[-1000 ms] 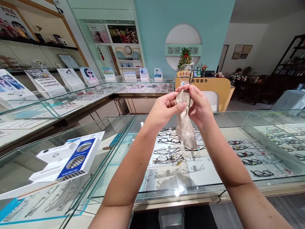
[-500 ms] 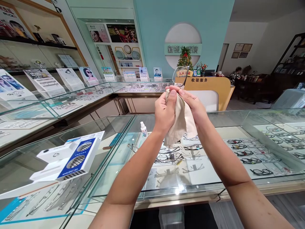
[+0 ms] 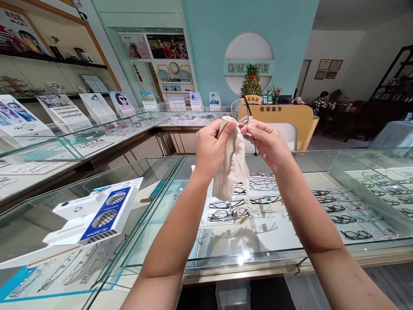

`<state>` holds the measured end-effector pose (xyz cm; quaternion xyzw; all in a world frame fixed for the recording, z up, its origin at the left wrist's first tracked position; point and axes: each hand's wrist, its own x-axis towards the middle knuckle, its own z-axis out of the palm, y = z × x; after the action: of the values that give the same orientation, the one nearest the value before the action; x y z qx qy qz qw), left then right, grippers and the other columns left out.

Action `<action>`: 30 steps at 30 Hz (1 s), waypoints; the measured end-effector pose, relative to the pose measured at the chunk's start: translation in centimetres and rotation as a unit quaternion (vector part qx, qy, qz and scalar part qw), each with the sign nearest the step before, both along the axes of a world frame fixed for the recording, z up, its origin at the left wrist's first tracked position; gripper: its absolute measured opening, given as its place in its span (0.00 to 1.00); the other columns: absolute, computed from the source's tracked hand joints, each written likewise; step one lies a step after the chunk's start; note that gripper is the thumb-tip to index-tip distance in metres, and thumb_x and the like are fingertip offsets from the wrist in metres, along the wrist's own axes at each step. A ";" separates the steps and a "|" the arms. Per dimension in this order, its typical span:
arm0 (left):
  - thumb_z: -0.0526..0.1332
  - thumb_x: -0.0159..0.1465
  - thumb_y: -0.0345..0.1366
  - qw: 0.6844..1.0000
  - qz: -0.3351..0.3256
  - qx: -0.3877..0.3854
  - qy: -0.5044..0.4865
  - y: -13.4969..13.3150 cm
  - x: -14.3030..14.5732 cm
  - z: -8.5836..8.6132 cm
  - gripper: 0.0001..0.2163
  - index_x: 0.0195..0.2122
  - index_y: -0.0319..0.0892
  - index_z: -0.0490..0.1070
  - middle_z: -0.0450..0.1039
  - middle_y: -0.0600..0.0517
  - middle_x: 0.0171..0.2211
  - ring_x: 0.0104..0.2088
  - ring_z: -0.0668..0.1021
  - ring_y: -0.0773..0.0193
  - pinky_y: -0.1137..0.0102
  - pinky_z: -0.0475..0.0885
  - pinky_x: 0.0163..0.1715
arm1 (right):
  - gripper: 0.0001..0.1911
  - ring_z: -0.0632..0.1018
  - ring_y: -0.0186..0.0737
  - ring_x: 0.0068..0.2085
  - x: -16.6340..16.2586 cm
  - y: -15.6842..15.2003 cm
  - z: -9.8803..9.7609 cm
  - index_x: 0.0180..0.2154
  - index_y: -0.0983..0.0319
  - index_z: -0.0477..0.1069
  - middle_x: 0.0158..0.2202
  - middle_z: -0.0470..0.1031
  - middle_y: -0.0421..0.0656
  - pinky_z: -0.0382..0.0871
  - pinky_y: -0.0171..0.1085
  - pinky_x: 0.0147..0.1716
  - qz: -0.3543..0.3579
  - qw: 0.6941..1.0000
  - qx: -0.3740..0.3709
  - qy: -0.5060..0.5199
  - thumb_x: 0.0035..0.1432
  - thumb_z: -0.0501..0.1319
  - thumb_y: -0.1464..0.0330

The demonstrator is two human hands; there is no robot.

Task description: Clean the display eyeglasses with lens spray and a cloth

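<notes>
The left hand (image 3: 211, 146) is closed in a loose fist around the upper part of a soft beige cleaning cloth (image 3: 232, 165). Its thumb and forefinger pinch the top edge of the cloth, and the rest of the fabric hangs down past the wrist. The right hand (image 3: 271, 144) is partly closed. Its thumb and first fingers nip a pair of thin-rimmed spectacles with clear lenses (image 3: 245, 113) by the frame, while its other fingers curl loosely underneath. The spectacles are held up between the two hands at chest height, well above the counter. One lens rises over the fingertips and a dark temple arm dangles beside the right palm. The pinched top of the cloth meets the spectacles just where the right fingers grip them.

Below the hands is a glass-topped display counter (image 3: 290, 254) with rows of spectacle frames (image 3: 229, 214) laid out under the pane. A white and blue cardboard box (image 3: 106, 215) lies on the neighbouring counter to the left. A yellow cashier desk (image 3: 290, 120) stands beyond the hands.
</notes>
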<state>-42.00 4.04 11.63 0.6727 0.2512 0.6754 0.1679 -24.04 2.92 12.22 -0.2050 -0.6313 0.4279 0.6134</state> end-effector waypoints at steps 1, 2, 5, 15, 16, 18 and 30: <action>0.69 0.68 0.65 1.000 0.020 0.010 0.013 -0.1 0.0 0.0 0.29 0.25 0.44 0.70 0.64 0.54 0.22 0.27 0.68 0.64 0.66 0.60 0.26 | 0.15 0.78 0.46 0.54 0.0 0.0 -0.1 0.33 0.53 0.88 0.44 0.81 0.43 0.71 0.45 0.63 0.002 1.000 0.012 -0.016 0.54 0.80 0.50; 0.70 0.68 0.64 0.999 0.038 0.018 0.023 -0.2 0.0 0.0 0.30 0.23 0.44 0.69 0.61 0.55 0.22 0.26 0.65 0.65 0.66 0.57 0.26 | 0.14 0.77 0.47 0.55 0.0 -0.1 -0.1 0.33 0.53 0.88 0.44 0.81 0.43 0.70 0.46 0.63 0.006 0.999 0.023 -0.029 0.56 0.79 0.50; 0.70 0.68 0.63 0.997 0.071 0.029 0.020 -0.3 0.0 0.0 0.32 0.22 0.43 0.64 0.57 0.56 0.21 0.25 0.60 0.66 0.66 0.54 0.26 | 0.12 0.75 0.47 0.56 -0.1 -0.2 -0.2 0.34 0.52 0.88 0.43 0.79 0.44 0.69 0.47 0.64 0.015 0.998 0.045 -0.046 0.60 0.77 0.52; 0.71 0.65 0.67 0.986 -0.140 -0.092 -0.017 0.4 -0.5 0.3 0.29 0.28 0.43 0.75 0.72 0.53 0.24 0.25 0.72 0.65 0.69 0.65 0.25 | 0.18 0.77 0.45 0.51 0.0 -0.6 0.3 0.33 0.53 0.82 0.44 0.80 0.42 0.73 0.45 0.58 0.014 1.000 0.000 0.007 0.54 0.79 0.49; 0.71 0.65 0.67 0.980 -0.167 -0.106 -0.001 0.4 -0.5 0.3 0.29 0.28 0.43 0.76 0.73 0.53 0.24 0.25 0.73 0.65 0.69 0.66 0.25 | 0.18 0.77 0.44 0.49 0.0 -0.5 0.3 0.33 0.53 0.82 0.45 0.80 0.42 0.75 0.44 0.54 0.013 1.000 -0.004 0.017 0.54 0.80 0.49; 0.71 0.65 0.67 0.968 -0.215 -0.127 0.027 0.2 -0.2 0.2 0.29 0.29 0.42 0.77 0.77 0.51 0.26 0.26 0.75 0.65 0.69 0.69 0.27 | 0.20 0.76 0.42 0.45 -0.1 -0.4 0.2 0.35 0.54 0.82 0.46 0.81 0.42 0.75 0.42 0.45 0.011 0.999 -0.009 0.030 0.53 0.80 0.48; 0.68 0.65 0.71 0.963 -0.224 -0.145 0.030 0.4 0.0 0.0 0.31 0.34 0.43 0.80 0.81 0.50 0.30 0.38 0.83 0.58 0.68 0.77 0.35 | 0.22 0.79 0.46 0.53 0.2 0.2 0.1 0.36 0.52 0.83 0.46 0.82 0.42 0.76 0.46 0.58 -0.047 0.998 0.022 0.047 0.52 0.80 0.44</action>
<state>-41.97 4.47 11.61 0.7004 0.1941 0.5561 0.4032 -23.82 3.07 12.34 -0.2002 -0.6006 0.3937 0.6665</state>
